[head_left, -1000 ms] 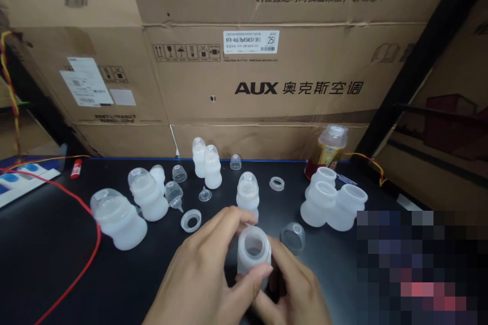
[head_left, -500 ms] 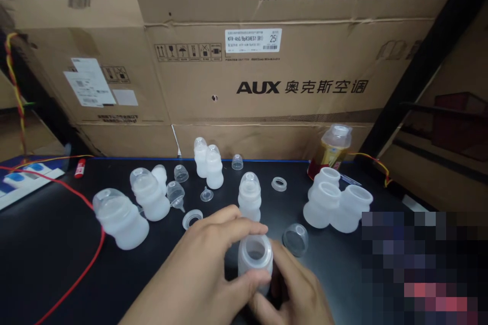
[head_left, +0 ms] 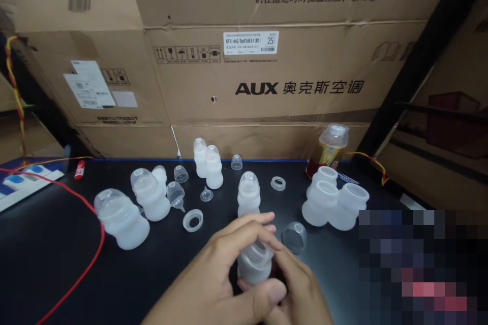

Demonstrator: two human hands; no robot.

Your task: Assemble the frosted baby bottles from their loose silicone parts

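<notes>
A translucent baby bottle with an uncovered mouth is between my two hands near the front of the table. My left hand reaches over it, its fingers curved across the far side of the rim and its thumb across the front. Around the lower right of the bottle is my right hand, its fingers largely hidden. Just beyond my left fingers stands a capped baby bottle. A clear dome cap lies right of my hands, and a ring collar lies to their left.
Capped bottles stand at the left, near a red cable. Several uncapped bottles cluster at the right before a jar. A nipple and another ring lie mid-table. Cardboard walls the back.
My left hand has shifted right and its fingers now cover more of the bottle's mouth. The left thumb has slid lower and rightward across the front. The bottle has tilted slightly.
</notes>
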